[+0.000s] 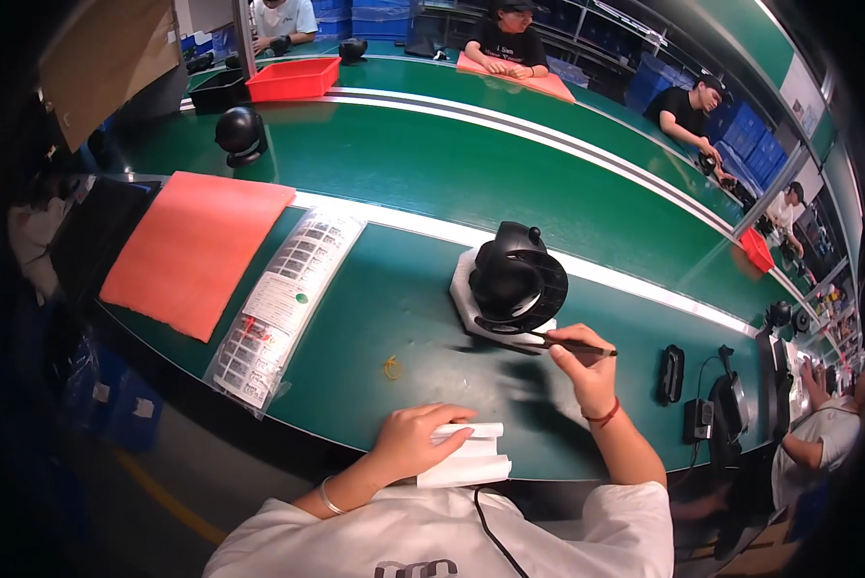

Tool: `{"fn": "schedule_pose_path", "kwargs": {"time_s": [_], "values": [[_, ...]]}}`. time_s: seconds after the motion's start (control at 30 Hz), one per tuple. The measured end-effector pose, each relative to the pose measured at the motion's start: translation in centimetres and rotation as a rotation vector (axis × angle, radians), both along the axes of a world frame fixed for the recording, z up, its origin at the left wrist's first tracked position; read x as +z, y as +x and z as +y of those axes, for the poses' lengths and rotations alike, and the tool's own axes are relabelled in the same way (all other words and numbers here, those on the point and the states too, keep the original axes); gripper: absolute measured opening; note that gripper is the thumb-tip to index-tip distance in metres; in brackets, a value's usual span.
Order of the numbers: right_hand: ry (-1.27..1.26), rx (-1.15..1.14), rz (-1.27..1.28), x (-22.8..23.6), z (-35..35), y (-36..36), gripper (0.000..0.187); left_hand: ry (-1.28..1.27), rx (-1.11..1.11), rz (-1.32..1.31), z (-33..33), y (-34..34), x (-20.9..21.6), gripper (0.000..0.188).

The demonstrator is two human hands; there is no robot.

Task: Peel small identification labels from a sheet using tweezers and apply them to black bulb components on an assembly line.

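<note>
On the green bench in front of me, a black rounded device with a curved open bracket rests in a white foam-like cradle. My right hand pinches a slim dark tool, shaped like tweezers or a pen, whose thin end reaches the near side of the device. Whether its tip touches the device is unclear. At the bench's front edge, my left hand is closed on a folded white sheet, thumb and forefinger lying along its top. A small yellow loop lies on the bench between the hands and the printed sheet.
To the left lie a plastic-covered printed sheet and an orange foam mat. Beyond stand another black device and a red bin. A black part and a small box with a cord lie right. Several people work nearby.
</note>
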State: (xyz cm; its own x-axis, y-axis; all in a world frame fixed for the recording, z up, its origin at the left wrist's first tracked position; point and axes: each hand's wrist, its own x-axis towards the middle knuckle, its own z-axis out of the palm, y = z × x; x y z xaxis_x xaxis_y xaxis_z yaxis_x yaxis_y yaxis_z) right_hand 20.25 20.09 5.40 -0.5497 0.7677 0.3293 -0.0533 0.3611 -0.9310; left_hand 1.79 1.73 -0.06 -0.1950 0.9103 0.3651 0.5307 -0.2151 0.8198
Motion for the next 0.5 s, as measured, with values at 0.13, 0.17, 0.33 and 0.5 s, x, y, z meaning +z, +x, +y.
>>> {"fn": "schedule_pose_path", "kwargs": {"time_s": [0.13,0.17,0.33,0.5], "values": [[0.032,0.212,0.259,1.6,1.2,0.8,0.008,-0.049,0.028,-0.021,0.4,-0.2,0.1,0.026],[0.006,0.215,0.227,2.1,0.8,0.8,0.012,-0.076,0.002,0.022,0.2,-0.3,0.0,0.027],[0.706,0.057,-0.534,2.7,-1.7,-1.8,0.045,-0.007,-0.017,0.138,-1.0,-0.5,-1.0,0.025],[1.013,-0.064,-0.772,0.1,-0.9,-3.1,0.07,0.011,-0.024,0.112,-1.0,0.2,-1.3,0.025]]}}
